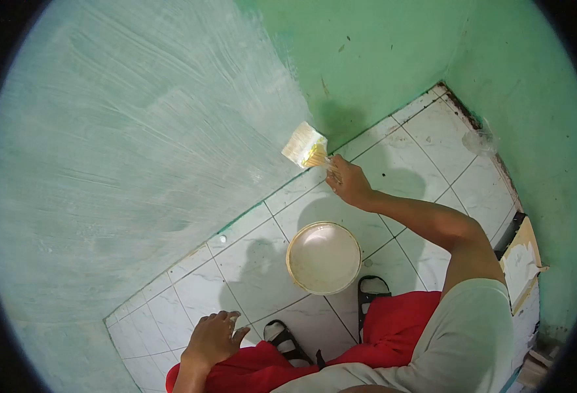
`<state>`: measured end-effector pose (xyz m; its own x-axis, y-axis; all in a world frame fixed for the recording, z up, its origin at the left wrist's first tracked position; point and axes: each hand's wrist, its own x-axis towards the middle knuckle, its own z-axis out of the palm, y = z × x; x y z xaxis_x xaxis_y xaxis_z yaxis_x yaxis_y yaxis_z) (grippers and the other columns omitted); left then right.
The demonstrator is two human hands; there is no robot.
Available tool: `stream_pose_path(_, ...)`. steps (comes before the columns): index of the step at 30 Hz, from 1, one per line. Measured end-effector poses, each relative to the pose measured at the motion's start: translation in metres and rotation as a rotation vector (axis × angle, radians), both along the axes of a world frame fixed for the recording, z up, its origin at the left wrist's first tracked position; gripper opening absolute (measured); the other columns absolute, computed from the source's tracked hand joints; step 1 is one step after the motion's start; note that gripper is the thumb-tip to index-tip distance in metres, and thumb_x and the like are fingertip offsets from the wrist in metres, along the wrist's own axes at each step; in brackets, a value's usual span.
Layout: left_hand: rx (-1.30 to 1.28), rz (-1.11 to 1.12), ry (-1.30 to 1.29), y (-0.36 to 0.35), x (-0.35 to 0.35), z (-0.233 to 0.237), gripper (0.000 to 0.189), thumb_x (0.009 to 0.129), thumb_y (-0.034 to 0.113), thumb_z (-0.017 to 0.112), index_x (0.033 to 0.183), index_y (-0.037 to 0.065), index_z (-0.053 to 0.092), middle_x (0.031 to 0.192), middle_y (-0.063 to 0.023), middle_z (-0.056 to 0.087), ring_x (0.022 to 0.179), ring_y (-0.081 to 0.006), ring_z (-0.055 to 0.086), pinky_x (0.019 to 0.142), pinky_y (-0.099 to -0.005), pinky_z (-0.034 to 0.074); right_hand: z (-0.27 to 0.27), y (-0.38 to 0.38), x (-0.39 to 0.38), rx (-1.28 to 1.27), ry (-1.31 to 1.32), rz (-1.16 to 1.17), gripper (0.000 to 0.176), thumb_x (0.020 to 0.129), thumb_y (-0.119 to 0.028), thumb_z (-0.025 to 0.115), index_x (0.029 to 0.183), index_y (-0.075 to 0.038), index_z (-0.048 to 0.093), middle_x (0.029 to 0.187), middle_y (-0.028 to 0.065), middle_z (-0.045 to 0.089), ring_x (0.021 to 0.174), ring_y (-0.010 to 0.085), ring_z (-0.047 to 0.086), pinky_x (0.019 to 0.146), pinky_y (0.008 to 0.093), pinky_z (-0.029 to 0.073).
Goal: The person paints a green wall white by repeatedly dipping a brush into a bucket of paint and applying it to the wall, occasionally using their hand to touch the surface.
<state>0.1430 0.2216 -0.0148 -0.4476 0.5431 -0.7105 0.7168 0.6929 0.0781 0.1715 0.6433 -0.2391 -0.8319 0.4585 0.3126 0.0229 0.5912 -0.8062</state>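
Observation:
My right hand [350,183] is closed round the handle of a wide paintbrush [306,145]. White paint coats its bristles, which lie against the lower part of the wall [164,131], close to the floor line. Whitish streaks cover the wall on the left, while bare green shows to the right of the brush. My left hand [213,338] hangs near my left knee, holding nothing, fingers loosely apart with white smears on them. Between the wall and my feet stands a round bucket [324,257] of white paint.
White tiles [249,288] cover the floor, meeting the wall along a slanting edge. A crumpled clear plastic bag [481,141] lies by the right wall. Further down that side leans a paint-marked board [522,265]. My sandalled feet [287,340] are just below the bucket.

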Motion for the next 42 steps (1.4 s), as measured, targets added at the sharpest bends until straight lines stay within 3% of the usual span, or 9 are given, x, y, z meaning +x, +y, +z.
stream_pose_path(2,-0.018,0.023,-0.002,-0.005,0.000,-0.004,0.051,0.102,0.041,0.053,0.130,0.000,0.062,0.123,-0.0215,0.067,0.114,-0.0383,0.062,0.103,-0.0445,0.046,-0.015,0.003,0.017,-0.068,-0.100,0.017,0.040,0.090,-0.013,0.067,0.123,0.000,0.049,0.083,0.0226,0.066,0.076,0.0418,0.067,0.067,0.0489,0.053)
stream_pose_path(4,-0.022,0.069,-0.003,-0.010,0.001,-0.008,0.050,0.101,0.041,0.054,0.129,0.000,0.062,0.121,-0.0222,0.068,0.114,-0.0376,0.063,0.102,-0.0446,0.046,-0.030,0.003,0.030,-0.053,-0.119,-0.016,0.032,0.093,-0.012,0.064,0.117,-0.001,0.046,0.070,0.0158,0.064,0.060,0.0316,0.066,0.057,0.0424,0.050)
stream_pose_path(5,-0.031,0.073,-0.011,-0.010,0.001,-0.008,0.050,0.101,0.041,0.054,0.129,0.000,0.062,0.121,-0.0222,0.068,0.114,-0.0376,0.063,0.102,-0.0446,0.046,-0.035,0.004,0.033,-0.062,-0.127,-0.011,0.032,0.093,-0.012,0.064,0.117,-0.001,0.046,0.070,0.0158,0.064,0.060,0.0316,0.066,0.057,0.0424,0.050)
stream_pose_path(7,-0.056,0.138,-0.011,-0.009,0.003,-0.007,0.050,0.101,0.040,0.055,0.129,0.000,0.062,0.121,-0.0224,0.068,0.114,-0.0369,0.063,0.102,-0.0446,0.047,-0.044,0.006,0.037,-0.250,-0.357,-0.052,0.043,0.090,-0.013,0.065,0.125,0.000,0.045,0.080,0.0242,0.067,0.072,0.0403,0.069,0.064,0.0486,0.053)
stream_pose_path(13,-0.079,0.195,-0.013,-0.013,0.003,-0.015,0.048,0.100,0.038,0.057,0.129,0.000,0.063,0.120,-0.0213,0.068,0.115,-0.0364,0.062,0.101,-0.0445,0.047,-0.067,0.004,0.013,-0.293,-0.461,-0.231,0.040,0.089,-0.013,0.063,0.119,0.004,0.043,0.079,0.0293,0.066,0.073,0.0467,0.068,0.070,0.0529,0.054)
stream_pose_path(20,-0.056,0.193,-0.001,-0.012,0.000,-0.016,0.049,0.099,0.039,0.059,0.131,0.002,0.061,0.119,-0.0201,0.068,0.113,-0.0357,0.063,0.101,-0.0441,0.047,-0.087,0.008,-0.012,-0.300,-0.454,-0.252,0.037,0.088,-0.013,0.063,0.113,0.006,0.043,0.082,0.0323,0.067,0.079,0.0494,0.068,0.075,0.0546,0.055)
stream_pose_path(32,-0.021,0.176,0.020,-0.017,-0.002,-0.019,0.047,0.099,0.038,0.059,0.128,0.001,0.063,0.118,-0.0194,0.068,0.111,-0.0349,0.064,0.101,-0.0435,0.047,-0.082,-0.018,-0.032,-0.266,-0.534,-0.253,0.037,0.088,-0.013,0.063,0.114,0.006,0.045,0.081,0.0282,0.069,0.080,0.0459,0.070,0.076,0.0532,0.056)
stream_pose_path(35,0.036,0.158,0.016,-0.017,-0.002,-0.018,0.048,0.098,0.036,0.061,0.126,-0.003,0.063,0.115,-0.0216,0.069,0.106,-0.0386,0.066,0.098,-0.0452,0.049,-0.088,-0.021,-0.039,-0.264,-0.503,-0.271,0.037,0.088,-0.013,0.063,0.115,0.005,0.045,0.081,0.0281,0.069,0.080,0.0458,0.070,0.075,0.0533,0.056)
stream_pose_path(42,0.030,0.154,0.036,-0.024,-0.005,-0.020,0.045,0.097,0.035,0.063,0.126,0.000,0.064,0.114,-0.0193,0.069,0.106,-0.0347,0.066,0.097,-0.0434,0.049,-0.069,-0.021,-0.016,-0.345,-0.395,-0.245,0.037,0.088,-0.011,0.065,0.114,0.005,0.045,0.080,0.0257,0.069,0.078,0.0429,0.071,0.071,0.0492,0.056)
